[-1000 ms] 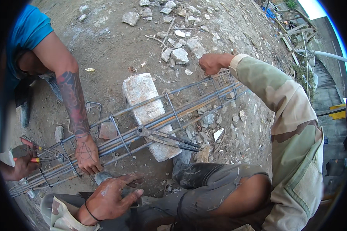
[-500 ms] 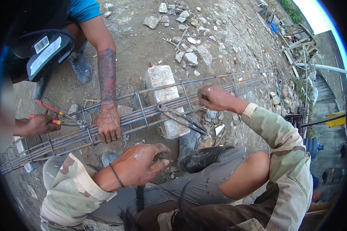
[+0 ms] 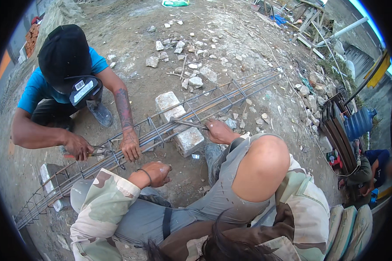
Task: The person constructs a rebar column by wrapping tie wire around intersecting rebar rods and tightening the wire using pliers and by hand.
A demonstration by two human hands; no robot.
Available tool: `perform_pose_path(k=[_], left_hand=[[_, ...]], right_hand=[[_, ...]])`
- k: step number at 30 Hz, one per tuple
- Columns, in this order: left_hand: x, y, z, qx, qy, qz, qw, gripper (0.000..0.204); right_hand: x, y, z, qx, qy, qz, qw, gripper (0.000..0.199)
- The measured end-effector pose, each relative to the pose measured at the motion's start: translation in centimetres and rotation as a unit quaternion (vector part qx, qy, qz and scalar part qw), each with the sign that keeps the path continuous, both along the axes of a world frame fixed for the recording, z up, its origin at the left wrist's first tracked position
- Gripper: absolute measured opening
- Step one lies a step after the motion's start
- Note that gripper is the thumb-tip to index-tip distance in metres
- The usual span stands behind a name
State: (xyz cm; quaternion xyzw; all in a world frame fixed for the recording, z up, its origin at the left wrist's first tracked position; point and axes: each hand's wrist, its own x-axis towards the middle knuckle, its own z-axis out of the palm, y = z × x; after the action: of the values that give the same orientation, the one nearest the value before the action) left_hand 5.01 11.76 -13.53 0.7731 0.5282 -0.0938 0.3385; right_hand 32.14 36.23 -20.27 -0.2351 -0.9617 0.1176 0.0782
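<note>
A long cage of steel reinforcing bars [image 3: 213, 101] with bent wire stirrups runs from lower left to upper right. It rests across a pale stone block [image 3: 188, 141]. My right hand [image 3: 222, 131] is closed on the handles of dark metal pincers, whose jaws [image 3: 173, 120] lie against the bars above the block. On the near side of the cage is my left hand [image 3: 156, 174], its fingers curled in; what they hold, if anything, is too small to tell. Opposite me a co-worker's hand [image 3: 130, 145] presses on the bars, and the other works red-handled pincers [image 3: 99, 151] at a stirrup.
A co-worker in a blue shirt and black cap [image 3: 65, 54] squats across the cage. A second block [image 3: 48, 179] lies under its left end. Broken stones [image 3: 196, 82] litter the ground beyond. A blue water jug [image 3: 360, 123] and another person [image 3: 376, 169] are at the right.
My right hand has come back from the farther bars and taken hold of the pincers' handles. My left hand's fingers have curled in. The co-worker's red-handled pincers have moved onto the bars. My view has shifted.
</note>
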Motion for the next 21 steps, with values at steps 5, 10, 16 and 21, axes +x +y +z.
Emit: perform_pose_path(k=[5, 10, 16, 21], left_hand=[[-1.4, -1.9, -1.3, 0.029, 0.002, 0.045, 0.999, 0.037], [-2.3, -3.6, -0.8, 0.004, 0.03, 0.046, 0.998, 0.05], [-2.6, -4.6, -0.7, 0.017, 0.032, 0.063, 0.997, 0.039], [-1.0, -2.5, -0.3, 0.015, 0.066, 0.022, 0.997, 0.039]], right_hand=[[2.7, -0.6, -0.2, -0.018, 0.086, -0.185, 0.979, 0.028], [4.3, 1.6, -0.3, -0.022, 0.003, -0.262, 0.965, 0.027], [5.4, 3.0, 0.0, -0.008, -0.099, -0.339, 0.936, 0.025], [5.8, 1.9, 10.8, 0.096, 0.087, -0.376, 0.918, 0.032]])
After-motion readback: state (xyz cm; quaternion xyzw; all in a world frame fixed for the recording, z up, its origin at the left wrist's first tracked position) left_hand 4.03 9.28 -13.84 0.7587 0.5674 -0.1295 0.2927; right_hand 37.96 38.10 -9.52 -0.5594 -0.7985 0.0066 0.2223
